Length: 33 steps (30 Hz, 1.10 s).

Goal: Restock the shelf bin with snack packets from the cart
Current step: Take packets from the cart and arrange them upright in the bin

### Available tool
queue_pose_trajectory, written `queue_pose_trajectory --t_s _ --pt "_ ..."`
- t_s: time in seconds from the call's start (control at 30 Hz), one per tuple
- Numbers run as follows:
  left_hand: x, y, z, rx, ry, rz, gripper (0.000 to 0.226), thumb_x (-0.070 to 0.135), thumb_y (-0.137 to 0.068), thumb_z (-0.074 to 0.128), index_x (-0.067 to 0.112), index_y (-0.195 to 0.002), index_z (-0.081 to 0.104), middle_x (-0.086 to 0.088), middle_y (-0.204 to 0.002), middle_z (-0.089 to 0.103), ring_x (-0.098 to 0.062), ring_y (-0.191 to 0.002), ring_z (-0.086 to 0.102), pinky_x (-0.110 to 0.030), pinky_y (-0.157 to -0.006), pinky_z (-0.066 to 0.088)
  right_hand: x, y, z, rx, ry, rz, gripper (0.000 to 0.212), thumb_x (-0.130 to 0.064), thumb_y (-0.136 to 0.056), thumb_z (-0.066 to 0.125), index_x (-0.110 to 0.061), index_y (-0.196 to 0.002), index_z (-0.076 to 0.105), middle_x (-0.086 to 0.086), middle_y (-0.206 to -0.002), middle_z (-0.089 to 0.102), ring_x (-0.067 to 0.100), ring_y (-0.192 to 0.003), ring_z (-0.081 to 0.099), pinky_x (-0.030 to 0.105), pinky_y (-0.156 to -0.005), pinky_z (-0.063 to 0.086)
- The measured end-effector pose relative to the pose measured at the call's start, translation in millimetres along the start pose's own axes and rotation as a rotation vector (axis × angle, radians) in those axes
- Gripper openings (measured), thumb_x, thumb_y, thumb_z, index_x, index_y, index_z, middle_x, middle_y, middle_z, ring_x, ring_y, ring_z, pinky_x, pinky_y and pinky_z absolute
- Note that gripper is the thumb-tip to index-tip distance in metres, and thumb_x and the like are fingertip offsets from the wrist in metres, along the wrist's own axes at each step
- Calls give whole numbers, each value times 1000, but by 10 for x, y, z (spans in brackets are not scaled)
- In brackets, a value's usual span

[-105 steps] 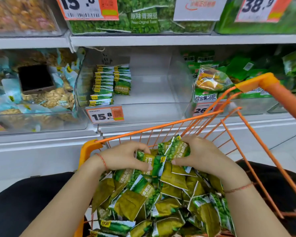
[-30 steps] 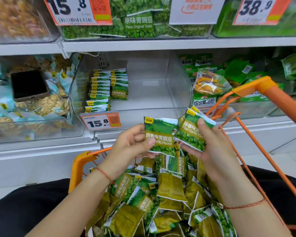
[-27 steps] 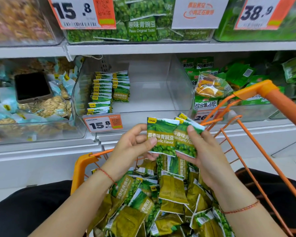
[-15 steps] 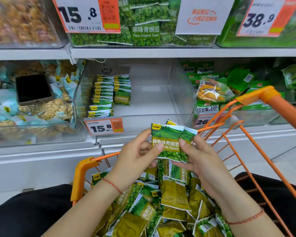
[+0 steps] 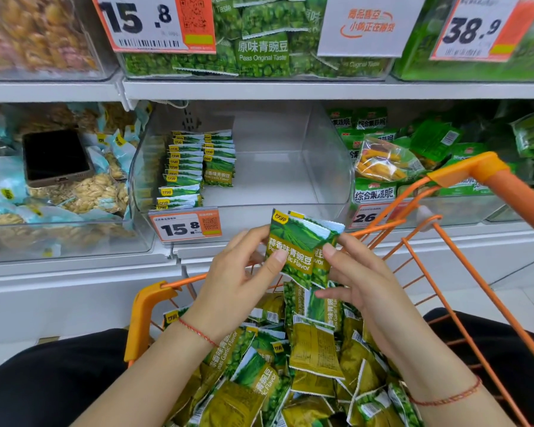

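Two green garlic pea packets (image 5: pixel 296 241) overlap, held upright between both hands above the orange cart (image 5: pixel 145 306). My left hand (image 5: pixel 241 282) pinches the front packet's left edge with thumb on its face. My right hand (image 5: pixel 358 272) pinches the rear packet at its right side. Below them the cart holds a heap of several loose packets (image 5: pixel 309 359), green fronts and olive backs. The clear shelf bin (image 5: pixel 327 180) stands straight ahead, with two rows of upright packets (image 5: pixel 198 164) at its left and bare floor to the right.
A 15.8 price tag (image 5: pixel 187 226) hangs on the bin's front lip. A dark phone (image 5: pixel 56 157) lies on nut packs in the left bin. Vegetable crisp bags (image 5: pixel 383 161) fill the right bin. The cart handle (image 5: pixel 506 186) rises at the right. An upper shelf (image 5: pixel 259 89) overhangs.
Both hands lifted out of the cart heap, each with a packet, then brought the two packets together so they overlap. My view has moved slightly closer to the shelf.
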<state>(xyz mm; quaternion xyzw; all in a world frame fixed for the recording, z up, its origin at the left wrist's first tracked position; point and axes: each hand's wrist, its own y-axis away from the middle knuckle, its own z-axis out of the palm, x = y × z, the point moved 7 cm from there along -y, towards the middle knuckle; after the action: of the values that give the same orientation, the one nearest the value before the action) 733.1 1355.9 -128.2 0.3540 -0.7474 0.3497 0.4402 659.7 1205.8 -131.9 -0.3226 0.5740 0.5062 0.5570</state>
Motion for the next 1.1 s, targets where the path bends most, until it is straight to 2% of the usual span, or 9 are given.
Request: queue_pose_trajectory --t_s 0.07,0.17,0.3,0.47,0.6,0.8,0.93,1.0,1.1 --pt "57 13 21 -14 66 30 31 47 -89 51 45 -120 50 24 -113 54 -4 -105 57 -30 -78 57 -39 16 30 -22 23 -37 42 -37 -76 73 -31 -116 62 -8 -103 72 9 -95 67 24 -67 55" --pt "59 30 104 -87 208 -17 40 31 -93 52 30 -133 48 20 -121 62 -1 -110 59 -17 -88 49 -95 21 55 -45 74 -89 36 -32 -80 65 -31 -116 61 -7 -101 72 7 -93 67 19 -68 53" --pt "41 19 125 -98 238 -37 47 27 -94 49 22 -140 44 15 -124 63 -5 -116 58 -20 -96 45 -112 38 98 -82 110 -137 38 -33 -82 69 -35 -118 59 -10 -109 70 5 -101 64 19 -75 53" --pt "38 32 130 -77 126 -19 44 46 -90 48 30 -130 53 16 -115 67 -7 -106 63 -35 -95 51 -106 73 185 -32 206 -211 50 -38 -70 74 -35 -115 53 -22 -105 68 3 -94 67 18 -75 52" --pt "133 28 111 -53 83 20 38 48 -87 47 35 -122 55 23 -109 66 0 -106 61 -23 -92 50 -148 117 174 38 303 -289 51 -41 -71 69 -36 -117 51 -20 -107 68 4 -97 66 23 -81 52" --pt "334 -66 -143 12 121 101 27 40 -86 53 44 -111 59 18 -102 69 -2 -97 65 -22 -80 55 -384 6 307 56 304 -318 34 -26 -78 73 -37 -105 55 -20 -99 69 0 -91 67 22 -78 53" --pt "413 -204 -458 53 104 94 18 24 -90 58 41 -92 63 25 -85 69 7 -87 63 -8 -73 47 -643 -208 574 6 355 -339 39 -36 -70 74 -32 -105 59 -16 -96 71 3 -86 68 21 -75 55" --pt "323 -295 -643 71 65 43 16 33 -88 59 48 -84 63 31 -81 66 11 -85 62 -10 -75 49 -732 -387 702 -39 391 -345 37 -27 -74 76 -28 -107 60 -11 -96 72 5 -87 67 19 -76 54" --pt "63 -417 -992 149 -107 -14 26 54 -83 50 45 -102 65 29 -98 68 1 -88 65 -25 -80 53 -810 -787 776 -30 398 -310 36 -17 -79 75 -17 -112 60 -6 -102 70 -1 -85 63 12 -76 49"
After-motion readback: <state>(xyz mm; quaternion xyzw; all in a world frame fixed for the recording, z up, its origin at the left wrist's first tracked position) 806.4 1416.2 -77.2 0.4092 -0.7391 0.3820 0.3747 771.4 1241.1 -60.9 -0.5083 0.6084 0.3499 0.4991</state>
